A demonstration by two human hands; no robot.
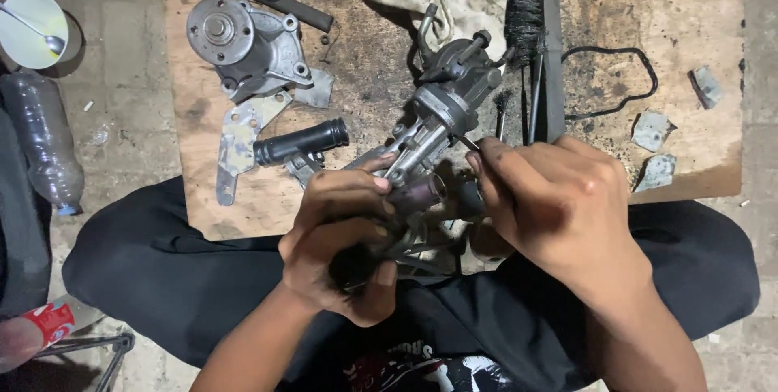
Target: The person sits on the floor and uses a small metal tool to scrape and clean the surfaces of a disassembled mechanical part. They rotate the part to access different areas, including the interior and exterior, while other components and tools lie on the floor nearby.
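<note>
Both hands work a grimy metal pump assembly (442, 117) held over the near edge of the wooden board (373, 84). The left hand (340, 238) is wrapped around its lower end; the right hand (551, 198) pinches a thin tool (468, 142) against it. Stripping looks partway done: a water pump housing (247, 48), black hose (301, 142) and gasket (612, 80) lie loose on the stained board, concrete floor around.

So this grimy grey metal pump assembly (442, 117) is tilted up off the board, top end pointing away from me, greasy all over, lower end over my lap.
</note>
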